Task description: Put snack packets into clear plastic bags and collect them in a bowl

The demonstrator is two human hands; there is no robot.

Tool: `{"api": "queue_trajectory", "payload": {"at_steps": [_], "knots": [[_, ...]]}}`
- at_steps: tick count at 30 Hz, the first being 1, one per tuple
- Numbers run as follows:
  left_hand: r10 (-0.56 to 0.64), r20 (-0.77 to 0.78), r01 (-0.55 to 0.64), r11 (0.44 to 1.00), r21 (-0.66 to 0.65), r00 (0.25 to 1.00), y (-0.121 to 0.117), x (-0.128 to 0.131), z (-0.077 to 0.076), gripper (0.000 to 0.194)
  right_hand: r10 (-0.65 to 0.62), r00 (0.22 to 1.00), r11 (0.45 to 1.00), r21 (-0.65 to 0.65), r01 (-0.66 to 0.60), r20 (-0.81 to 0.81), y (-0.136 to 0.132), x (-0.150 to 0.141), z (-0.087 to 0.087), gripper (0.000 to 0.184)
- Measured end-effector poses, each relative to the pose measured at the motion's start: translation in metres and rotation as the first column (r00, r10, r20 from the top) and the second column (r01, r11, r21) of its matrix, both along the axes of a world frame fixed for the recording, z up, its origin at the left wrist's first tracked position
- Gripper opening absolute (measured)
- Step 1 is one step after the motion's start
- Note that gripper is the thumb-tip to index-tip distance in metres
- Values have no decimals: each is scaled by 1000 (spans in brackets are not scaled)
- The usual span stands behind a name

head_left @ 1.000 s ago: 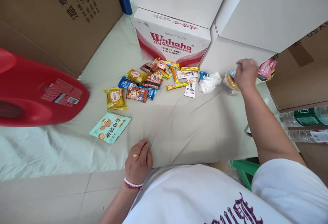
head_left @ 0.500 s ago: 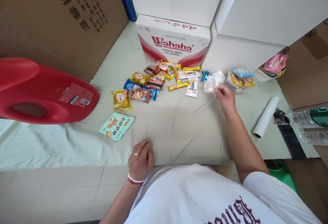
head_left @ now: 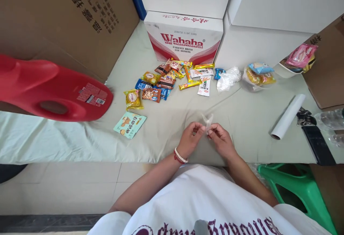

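Note:
A small clear plastic bag point(head_left: 207, 119) is pinched between both hands above the near part of the table. My left hand point(head_left: 190, 138) grips its left side, thumb against fingers, and my right hand point(head_left: 220, 141) grips its right side the same way. Beyond them lies a crumpled heap of clear plastic bags point(head_left: 228, 79). A pile of wrapped snacks point(head_left: 166, 80) and yellow stick packets point(head_left: 190, 84) sits left of that heap. Nearer on the left, a mint-green snack pouch point(head_left: 130, 124) lies flat, with a yellow-wrapped cake point(head_left: 133, 99) just behind it.
A red jug point(head_left: 67, 88) lies at the left. The Wahaba-style white and red carton point(head_left: 185, 38) stands at the back. On the right are a bowl of snacks point(head_left: 258, 79), a white roll point(head_left: 288, 116), keys point(head_left: 305, 116) and a black phone point(head_left: 318, 144). A green stool point(head_left: 301, 188) stands below.
My right hand has drawn back from the bag heap with a clear bag. My left hand has risen rightward to meet it and now grips the bag too. The view has shifted slightly.

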State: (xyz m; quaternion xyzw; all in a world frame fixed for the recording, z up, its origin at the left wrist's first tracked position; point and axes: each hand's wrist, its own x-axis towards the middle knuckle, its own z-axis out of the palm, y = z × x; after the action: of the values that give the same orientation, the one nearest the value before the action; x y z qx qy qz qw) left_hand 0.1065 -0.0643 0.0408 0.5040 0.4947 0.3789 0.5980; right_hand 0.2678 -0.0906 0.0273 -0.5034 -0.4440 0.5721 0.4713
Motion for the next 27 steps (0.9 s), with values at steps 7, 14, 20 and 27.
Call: {"api": "queue_trajectory", "payload": {"at_steps": [7,14,20,27], "knots": [[133,208,-135,991,-5,969,14,-5,-18,28,19,998,1000,-19,-18,52,-10,13,-4,21],[-37,271,52,997,-50,962,9,-25,-16,27,-62,998,998,-12,62,-1,-6,24,-5,26],[86,504,12,982,-186,859,13,-30,-12,26,106,940,981,122,-153,326,-8,32,21,20],[-1,289,-71,968,240,957,16,-44,-9,13,98,834,973,125,-195,544,-20,36,20,20]]}}
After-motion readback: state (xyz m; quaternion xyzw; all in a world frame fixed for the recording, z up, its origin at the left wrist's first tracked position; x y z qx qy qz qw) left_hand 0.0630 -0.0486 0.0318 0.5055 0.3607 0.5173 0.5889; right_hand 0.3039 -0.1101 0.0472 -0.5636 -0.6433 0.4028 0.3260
